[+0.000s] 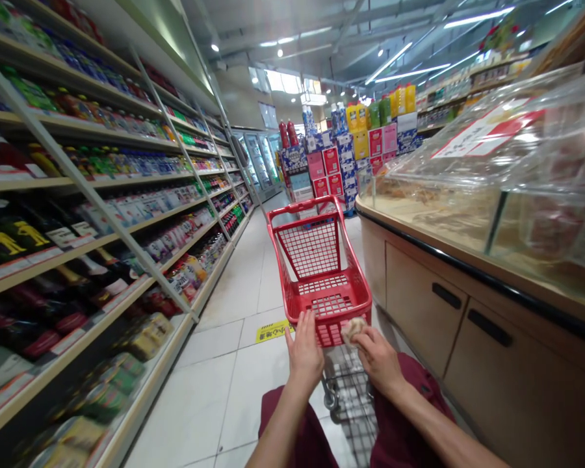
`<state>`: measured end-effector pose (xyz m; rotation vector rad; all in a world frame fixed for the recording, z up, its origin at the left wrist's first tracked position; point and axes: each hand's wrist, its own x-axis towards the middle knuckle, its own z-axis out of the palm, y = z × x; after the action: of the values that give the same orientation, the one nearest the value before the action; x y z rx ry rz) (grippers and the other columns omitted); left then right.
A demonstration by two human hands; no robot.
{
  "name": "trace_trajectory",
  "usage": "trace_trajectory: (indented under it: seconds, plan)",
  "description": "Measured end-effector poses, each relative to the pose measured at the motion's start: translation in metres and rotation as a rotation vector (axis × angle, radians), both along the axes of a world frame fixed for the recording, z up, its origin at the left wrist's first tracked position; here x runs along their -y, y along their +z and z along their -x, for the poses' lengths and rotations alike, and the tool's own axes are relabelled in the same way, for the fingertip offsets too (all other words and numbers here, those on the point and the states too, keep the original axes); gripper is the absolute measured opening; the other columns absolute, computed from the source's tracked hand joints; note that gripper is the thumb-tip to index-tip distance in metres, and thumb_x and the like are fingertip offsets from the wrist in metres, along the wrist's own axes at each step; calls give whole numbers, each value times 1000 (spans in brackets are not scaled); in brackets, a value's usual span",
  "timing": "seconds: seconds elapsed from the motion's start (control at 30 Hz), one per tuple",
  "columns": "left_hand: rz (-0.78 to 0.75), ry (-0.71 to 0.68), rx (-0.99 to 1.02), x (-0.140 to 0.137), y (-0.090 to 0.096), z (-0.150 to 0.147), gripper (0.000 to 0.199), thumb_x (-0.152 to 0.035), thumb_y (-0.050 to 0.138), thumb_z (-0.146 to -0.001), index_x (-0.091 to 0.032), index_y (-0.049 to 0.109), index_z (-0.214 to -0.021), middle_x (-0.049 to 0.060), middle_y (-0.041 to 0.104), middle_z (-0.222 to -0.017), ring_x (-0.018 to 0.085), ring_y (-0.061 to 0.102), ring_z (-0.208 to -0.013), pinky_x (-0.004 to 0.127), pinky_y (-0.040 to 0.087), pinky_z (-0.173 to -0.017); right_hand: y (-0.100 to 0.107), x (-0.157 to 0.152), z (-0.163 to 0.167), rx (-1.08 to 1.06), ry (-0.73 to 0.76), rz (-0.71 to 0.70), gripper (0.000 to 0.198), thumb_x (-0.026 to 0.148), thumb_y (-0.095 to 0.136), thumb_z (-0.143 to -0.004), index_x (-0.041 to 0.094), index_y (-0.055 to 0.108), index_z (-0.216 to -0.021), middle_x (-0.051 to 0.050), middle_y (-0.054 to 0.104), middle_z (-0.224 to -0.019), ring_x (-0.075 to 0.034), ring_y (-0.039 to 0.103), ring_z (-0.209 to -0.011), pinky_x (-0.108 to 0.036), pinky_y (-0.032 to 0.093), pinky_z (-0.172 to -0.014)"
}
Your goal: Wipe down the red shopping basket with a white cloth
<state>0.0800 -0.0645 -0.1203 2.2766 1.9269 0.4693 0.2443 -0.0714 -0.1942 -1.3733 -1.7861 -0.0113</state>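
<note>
A red plastic shopping cart (316,304) with a grid basket stands directly before me. My left hand (306,351) lies at its near rim, palm down, its fingers stretched out and holding nothing. To the right, my right hand (377,357) is closed on a crumpled cream-coloured cloth (352,331), held against or just in front of the same rim; exact contact is unclear. The cart's basket shows bare grid inside. Below my hands, a caster (330,395) and a blurred grey checked pattern appear between my maroon-clad legs.
Shelves of bottles (141,156) line the left side. A wooden counter (419,273) with a glass front and clear plastic covers (497,156) runs along the right. Stacked drink boxes (331,169) stand ahead. A yellow floor sticker (272,331) lies left of the cart.
</note>
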Motion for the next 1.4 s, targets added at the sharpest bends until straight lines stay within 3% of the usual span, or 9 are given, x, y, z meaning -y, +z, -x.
trace_trajectory:
  seconds: [0.1, 0.3, 0.53, 0.67, 0.83, 0.93, 1.07, 1.2, 1.4]
  plan:
    - [-10, 0, 41, -2, 2, 2, 68, -2, 32, -65, -18, 26, -132, 5, 34, -137, 16, 24, -128, 49, 3, -106, 8, -7, 21, -23, 56, -71, 25, 8, 44, -73, 22, 60, -87, -5, 54, -88, -15, 52, -83, -25, 41, -75]
    - [34, 11, 105, -2, 16, 3, 69, -1, 32, -64, -19, 27, -131, 7, 38, -135, 16, 35, -122, 51, 2, -104, -9, -11, 56, 102, 95, 71, 27, 3, 46, -70, 23, 61, -78, -3, 57, -87, -13, 53, -77, -22, 41, -67]
    - [103, 24, 157, -9, 32, 7, 72, -2, 32, -64, -23, 24, -131, 4, 57, -117, 13, 47, -111, 51, 1, -103, -1, -17, 79, 102, 105, 13, 18, 12, 45, -78, 21, 61, -78, -4, 58, -85, -15, 53, -77, -24, 41, -67]
    - [87, 16, 159, -11, 30, 8, 71, 0, 32, -62, -25, 30, -128, 3, 59, -115, 14, 49, -110, 53, 1, -103, -1, -8, 63, 123, 166, 97, 25, 3, 47, -69, 23, 61, -77, -2, 58, -84, -13, 55, -73, -22, 42, -64]
    - [-51, 51, 176, -7, 15, 3, 67, -1, 32, -65, -21, 30, -129, 5, 59, -114, 14, 50, -109, 52, 3, -104, 47, -2, 37, -131, 143, -139, 37, 5, 44, -69, 21, 58, -100, -5, 55, -95, -14, 53, -89, -25, 43, -78]
    - [-96, 80, 162, -3, 5, 0, 67, 2, 29, -65, -18, 31, -129, 7, 52, -123, 14, 44, -115, 51, 4, -105, 66, -14, 26, -92, 51, -137, 40, 4, 43, -70, 23, 57, -102, -5, 55, -104, -14, 52, -94, -25, 44, -78]
    - [-93, 42, 75, 0, -1, -2, 65, 3, 28, -64, -18, 37, -126, 7, 45, -129, 16, 38, -121, 54, 5, -104, 59, -28, -5, 9, -91, -19, 38, 5, 45, -70, 24, 59, -99, -2, 57, -109, -15, 53, -93, -26, 45, -74]
    - [-91, -4, -29, 1, -5, -8, 64, 3, 28, -65, -23, 43, -122, 3, 41, -132, 17, 31, -125, 57, 6, -103, 55, -26, -18, -33, -249, 1, 34, 7, 46, -72, 23, 59, -100, -2, 58, -109, -17, 52, -92, -28, 43, -78]
    - [-140, 7, -164, 4, -15, -12, 64, 2, 28, -68, -24, 37, -126, 3, 36, -136, 19, 27, -127, 57, 9, -102, 67, -19, 1, 93, -62, -3, 33, 7, 45, -74, 26, 60, -95, 0, 60, -105, -16, 50, -87, -25, 40, -76]
